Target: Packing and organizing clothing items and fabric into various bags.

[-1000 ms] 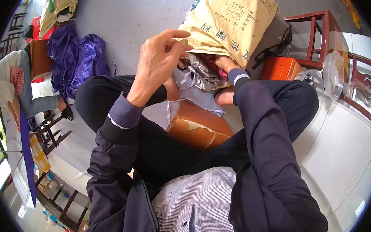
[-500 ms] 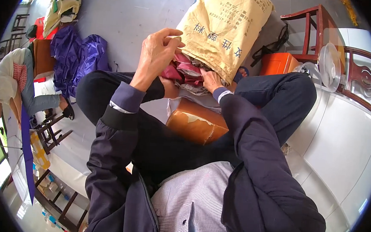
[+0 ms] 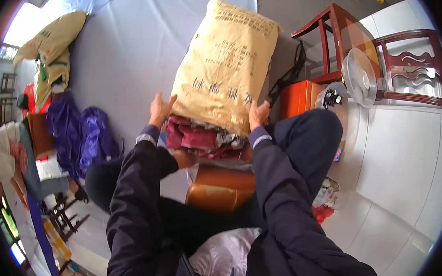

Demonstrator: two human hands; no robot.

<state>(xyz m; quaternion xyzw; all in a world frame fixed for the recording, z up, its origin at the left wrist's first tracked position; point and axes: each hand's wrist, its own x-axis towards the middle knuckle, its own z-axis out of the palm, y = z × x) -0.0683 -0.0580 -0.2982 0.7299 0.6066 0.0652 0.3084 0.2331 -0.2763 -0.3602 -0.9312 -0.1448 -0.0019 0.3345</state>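
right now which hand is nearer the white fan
Right. The right hand grips the tan sack's edge on the side toward the white fan; the left hand holds the sack's far edge, with the sack between.

We had one head-worn fisheye view, looking steeply down from close above our lap, floor bending toward the rim, with no second view overlapping.
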